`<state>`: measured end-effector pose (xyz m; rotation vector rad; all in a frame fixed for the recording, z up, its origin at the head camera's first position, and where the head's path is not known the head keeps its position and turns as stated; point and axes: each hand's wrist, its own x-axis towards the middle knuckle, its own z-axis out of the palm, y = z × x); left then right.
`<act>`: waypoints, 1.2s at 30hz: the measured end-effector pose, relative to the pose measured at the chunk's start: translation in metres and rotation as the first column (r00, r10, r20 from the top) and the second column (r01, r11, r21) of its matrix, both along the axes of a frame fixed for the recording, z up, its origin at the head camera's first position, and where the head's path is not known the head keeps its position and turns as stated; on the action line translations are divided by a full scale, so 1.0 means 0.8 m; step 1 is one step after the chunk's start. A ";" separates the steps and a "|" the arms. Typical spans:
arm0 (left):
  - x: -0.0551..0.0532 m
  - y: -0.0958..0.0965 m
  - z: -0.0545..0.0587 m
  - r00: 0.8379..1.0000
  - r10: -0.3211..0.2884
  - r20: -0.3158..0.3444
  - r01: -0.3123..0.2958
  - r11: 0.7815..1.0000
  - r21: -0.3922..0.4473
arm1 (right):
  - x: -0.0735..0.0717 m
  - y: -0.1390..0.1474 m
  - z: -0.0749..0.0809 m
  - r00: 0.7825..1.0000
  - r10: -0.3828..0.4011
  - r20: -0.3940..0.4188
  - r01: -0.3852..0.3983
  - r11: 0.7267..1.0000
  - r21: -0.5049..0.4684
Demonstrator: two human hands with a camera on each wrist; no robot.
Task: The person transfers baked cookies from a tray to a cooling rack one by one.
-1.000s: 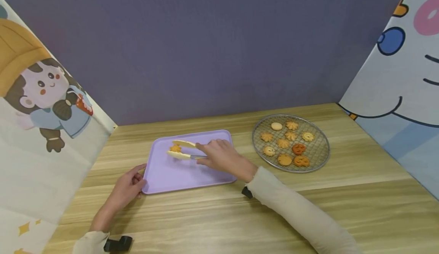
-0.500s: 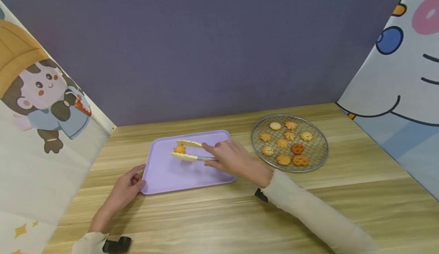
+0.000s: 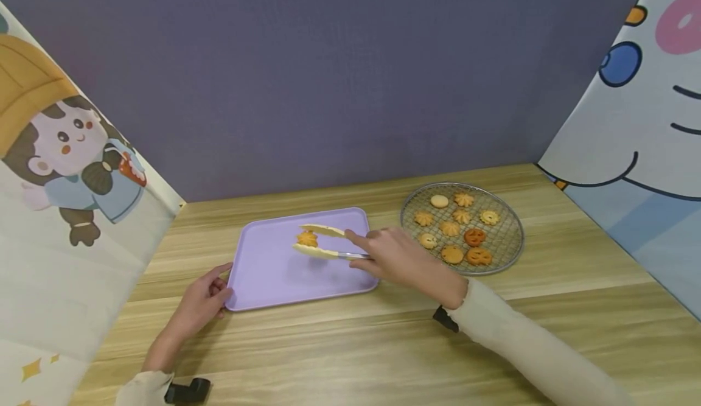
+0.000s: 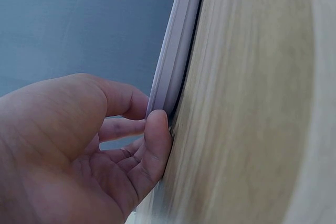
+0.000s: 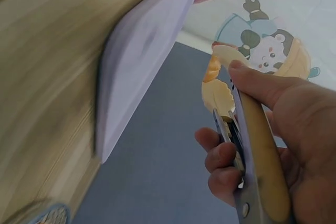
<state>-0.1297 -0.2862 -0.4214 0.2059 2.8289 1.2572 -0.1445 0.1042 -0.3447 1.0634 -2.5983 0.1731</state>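
Observation:
My right hand [image 3: 400,257] grips a pair of tongs [image 5: 260,145] with cream-coloured tips and metal arms. Between the tips sits a golden, ridged cookie [image 3: 308,239], held above the lilac tray [image 3: 260,278] and casting a shadow on it. In the right wrist view, the thumb lies along one arm of the tongs and the fingers curl round the other. My left hand [image 3: 198,304] holds the near left corner of the tray. Its fingers and thumb meet at the rim in the left wrist view.
A round wire rack [image 3: 512,254] stands right of the tray, bearing several cookies of various shapes, among them a brown pretzel-shaped cookie [image 3: 474,237]. A dark panel [image 3: 350,77] closes off the back of the wooden table [image 3: 306,351]. Cartoon-printed panels [image 3: 44,290] flank both sides.
My right hand has moved right with the tongs and the cookie, from the tray's left part to its middle. My left hand has stayed at the tray's corner.

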 end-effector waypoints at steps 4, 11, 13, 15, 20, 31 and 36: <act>0.001 0.001 0.001 1.000 0.000 0.005 0.000 1.000 0.001 | 0.005 0.020 -0.004 1.000 -0.007 -0.025 0.006 1.000 -0.027; 0.003 0.000 0.004 1.000 0.001 0.003 -0.001 1.000 0.000 | 0.021 0.045 -0.010 0.989 0.014 -0.145 -0.014 1.000 0.004; 0.003 0.000 0.004 1.000 0.001 0.000 -0.001 1.000 0.000 | 0.028 0.052 -0.012 0.986 0.016 -0.167 -0.015 1.000 0.007; 0.003 0.000 0.004 1.000 0.001 -0.003 -0.002 1.000 -0.002 | 0.034 0.060 -0.014 0.984 0.010 -0.175 -0.011 1.000 -0.006; 0.002 0.000 0.002 1.000 0.000 -0.007 0.000 1.000 -0.006 | 0.045 0.082 -0.016 0.981 -0.020 -0.193 0.011 0.999 -0.048; 0.002 0.000 0.002 1.000 0.017 0.012 -0.017 1.000 -0.008 | 0.070 0.139 -0.014 0.960 -0.108 -0.259 0.080 0.990 -0.116; 0.003 0.002 0.004 1.000 0.019 0.022 -0.019 1.000 0.004 | 0.076 0.165 -0.014 0.960 -0.155 -0.233 0.119 0.980 -0.161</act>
